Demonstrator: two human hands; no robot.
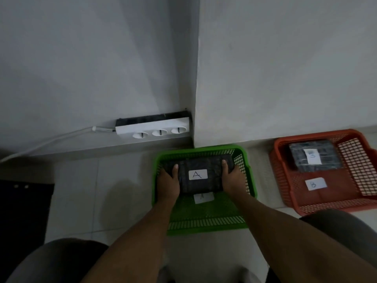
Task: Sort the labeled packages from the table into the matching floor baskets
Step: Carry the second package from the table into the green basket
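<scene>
Hands, left [168, 181] and right [232, 178], clasp package A [199, 172] by its ends inside green basket [250, 174].

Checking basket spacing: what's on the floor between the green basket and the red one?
Nothing. In the head view, only bare pale floor tile separates the green basket from the red basket; the two baskets do not touch.

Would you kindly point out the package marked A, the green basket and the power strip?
Package marked A [197, 174]: head view, on its white label.
Green basket [201, 149]: head view, on its far rim.
Power strip [153, 125]: head view, on its white top face.
</scene>
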